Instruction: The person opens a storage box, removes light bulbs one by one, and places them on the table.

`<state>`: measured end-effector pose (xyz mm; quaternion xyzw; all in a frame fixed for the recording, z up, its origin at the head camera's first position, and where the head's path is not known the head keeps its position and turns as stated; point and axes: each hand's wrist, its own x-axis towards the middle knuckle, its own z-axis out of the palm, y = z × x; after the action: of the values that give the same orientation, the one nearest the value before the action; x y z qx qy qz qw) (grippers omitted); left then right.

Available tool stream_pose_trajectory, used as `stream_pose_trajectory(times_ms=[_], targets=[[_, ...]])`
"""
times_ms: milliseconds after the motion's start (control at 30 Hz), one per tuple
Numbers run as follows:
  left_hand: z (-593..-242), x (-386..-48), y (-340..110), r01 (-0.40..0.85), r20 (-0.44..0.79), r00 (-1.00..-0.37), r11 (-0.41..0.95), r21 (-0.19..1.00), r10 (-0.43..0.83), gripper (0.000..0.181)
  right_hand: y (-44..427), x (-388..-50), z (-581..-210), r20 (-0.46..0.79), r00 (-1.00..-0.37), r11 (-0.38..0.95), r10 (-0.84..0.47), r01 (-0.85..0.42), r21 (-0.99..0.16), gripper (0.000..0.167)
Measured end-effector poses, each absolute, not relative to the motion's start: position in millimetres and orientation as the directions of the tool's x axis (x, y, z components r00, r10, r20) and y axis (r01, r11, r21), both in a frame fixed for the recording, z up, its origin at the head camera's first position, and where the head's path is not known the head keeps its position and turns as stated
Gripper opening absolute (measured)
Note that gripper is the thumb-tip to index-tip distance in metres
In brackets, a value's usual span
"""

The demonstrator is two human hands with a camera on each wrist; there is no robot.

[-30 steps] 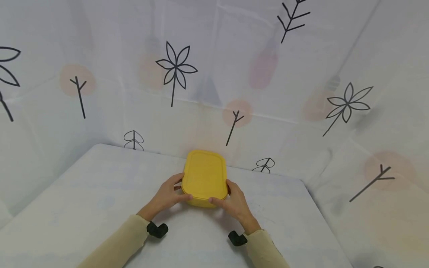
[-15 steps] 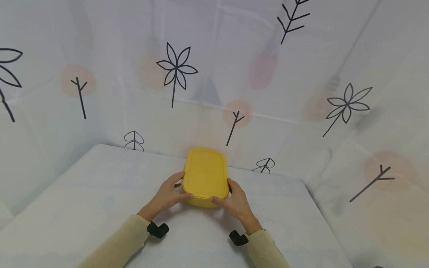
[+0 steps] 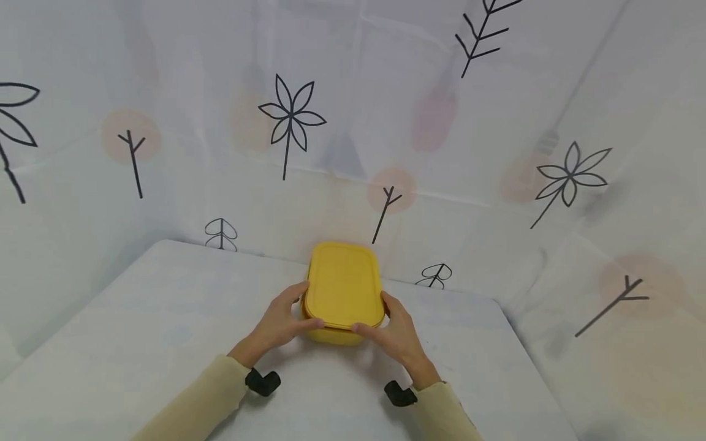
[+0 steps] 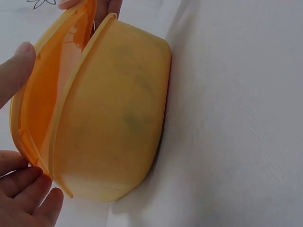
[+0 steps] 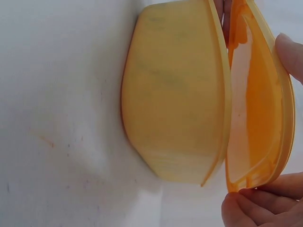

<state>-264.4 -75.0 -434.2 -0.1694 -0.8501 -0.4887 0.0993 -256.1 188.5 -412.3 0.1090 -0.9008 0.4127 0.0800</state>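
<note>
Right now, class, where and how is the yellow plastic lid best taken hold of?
Probably by the rim at its two near corners, one hand from each side, thumbs on the near edge and fingers along the long sides. The yellow lid is broad, with its near edge raised off the yellow tub, leaving a gap. The left hand and right hand hold it there.

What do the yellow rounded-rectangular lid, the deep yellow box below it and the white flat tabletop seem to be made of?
The yellow lid: plastic, by its look, with a glossy underside that catches pale reflections.
The yellow box: probably satin, translucent plastic; blurred dark patches seem to show through its wall.
The white tabletop: matte, without sharp reflections; material unclear.
</note>
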Motion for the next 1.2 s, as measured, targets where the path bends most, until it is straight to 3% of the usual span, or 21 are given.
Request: stream_pose_trajectory(times_ms=[733, 1200], targets=[[-424.7, -266.6, -21.6, 0.479, 0.438, -0.877, 0.446, 0.756, 0.199, 0.087, 240.3, -250.2, -398.3, 0.247, -0.962, 0.639, -0.112, -0.26, -0.724, 0.106], [-418.4, -263.9, 21.9, 0.48, 0.409, -0.877, 0.448, 0.754, 0.251, 0.086, 285.8, -246.4, -399.7, 0.215, -0.971, 0.668, -0.106, -0.23, -0.707, 0.102]])
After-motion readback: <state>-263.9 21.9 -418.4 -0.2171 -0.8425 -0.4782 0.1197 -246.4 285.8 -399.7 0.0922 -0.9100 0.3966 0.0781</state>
